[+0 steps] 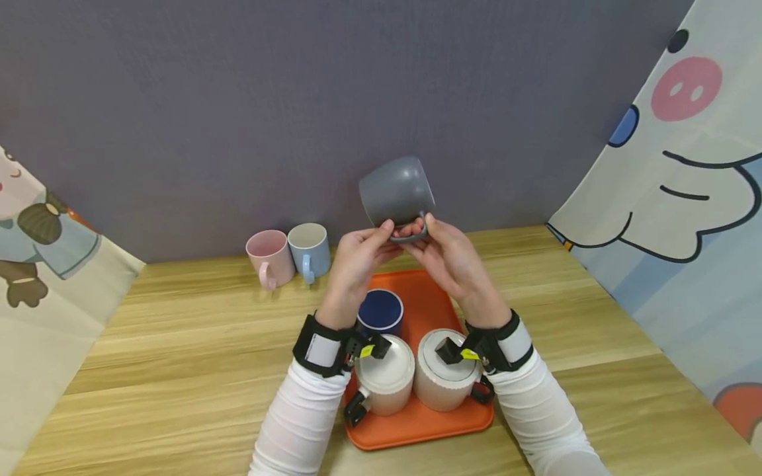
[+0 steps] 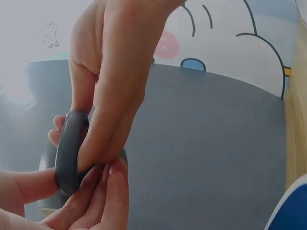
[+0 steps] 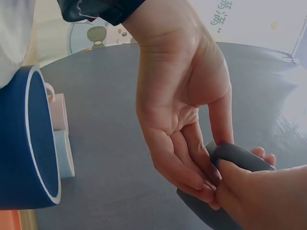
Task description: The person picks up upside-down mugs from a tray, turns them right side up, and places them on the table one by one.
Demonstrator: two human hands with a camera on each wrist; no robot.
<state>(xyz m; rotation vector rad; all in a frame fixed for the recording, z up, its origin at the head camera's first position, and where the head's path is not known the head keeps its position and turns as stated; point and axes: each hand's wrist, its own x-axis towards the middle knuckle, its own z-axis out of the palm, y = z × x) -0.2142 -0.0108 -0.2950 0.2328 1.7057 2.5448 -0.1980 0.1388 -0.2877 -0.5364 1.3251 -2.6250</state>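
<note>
One grey mug (image 1: 395,188) is held aloft, tilted, its handle (image 2: 69,148) pinched by left hand (image 1: 352,264) and right hand (image 1: 457,264); below, two pale mugs (image 1: 388,387) beside a navy cup (image 1: 381,309) on an orange tray (image 1: 417,433) are partly hidden by wrist cameras (image 1: 378,346)

The head camera looked forward and down over the desk (image 1: 196,344), at the greatest distance. The left wrist camera (image 1: 379,346), close beside the left hand (image 1: 356,264), faced right, toward the pig-print panel (image 1: 708,178); the right wrist camera (image 1: 449,351), similarly close to the right hand (image 1: 456,266), faced left. All three views shared the grey mug (image 1: 395,192) and dark blue cup (image 1: 381,309).
</note>
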